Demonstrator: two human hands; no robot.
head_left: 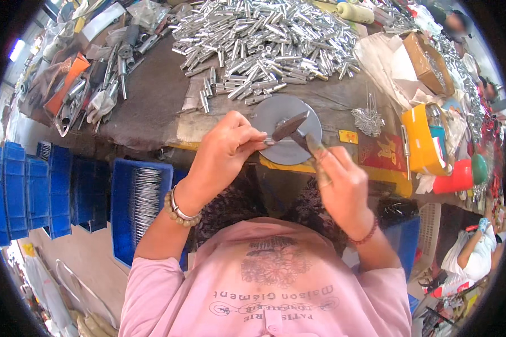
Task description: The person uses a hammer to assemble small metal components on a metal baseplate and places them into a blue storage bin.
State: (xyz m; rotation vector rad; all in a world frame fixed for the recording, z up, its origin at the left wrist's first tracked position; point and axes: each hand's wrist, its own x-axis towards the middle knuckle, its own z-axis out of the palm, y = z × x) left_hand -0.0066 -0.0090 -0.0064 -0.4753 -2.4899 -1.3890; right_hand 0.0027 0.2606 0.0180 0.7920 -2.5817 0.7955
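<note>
Your pink shirt (264, 247) lies nearest; with your left hand (229, 144) pinching a small metal piece (270, 142) over the grey disc (275, 106) and your right hand (343, 178) gripping the hammer (290, 126), strike squarely, clear of your pinch.

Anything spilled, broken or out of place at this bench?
Nothing visibly broken. Looks a bit untidy: the heap of metal parts lies loose on the bench rather than in a container, and a few stray pieces lie between it and the grey disc. Could be deliberate.
</note>
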